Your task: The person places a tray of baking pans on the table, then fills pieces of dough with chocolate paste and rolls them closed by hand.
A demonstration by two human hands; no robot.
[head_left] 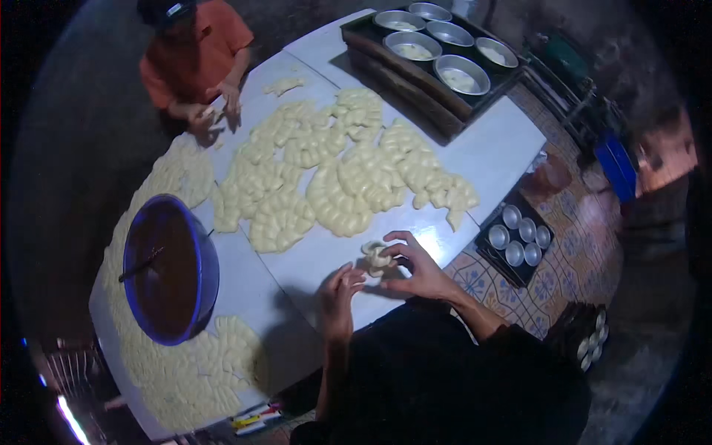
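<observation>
Near the table's close edge, my right hand (420, 271) grips a small, lumpy piece of pale dough (377, 256) between thumb and fingers. Just left of it, my left hand (340, 295) is raised with loosely bent fingers and nothing visible in them. Beyond my hands, flattened sheets of dough with pressed ridges (340, 194) spread over the white table (278, 326). More dough (194, 374) covers the table's left end, around a blue basin (211, 278) of brown filling or liquid with a dark-handled utensil (144, 263) in it.
Across the table, a person in an orange shirt (194, 55) handles a bit of dough. A dark tray (445, 119) at the far right carries several round metal pans (461, 74). Lower right, another tray (519, 274) holds small metal cups (512, 216) above the patterned tile floor (575, 252).
</observation>
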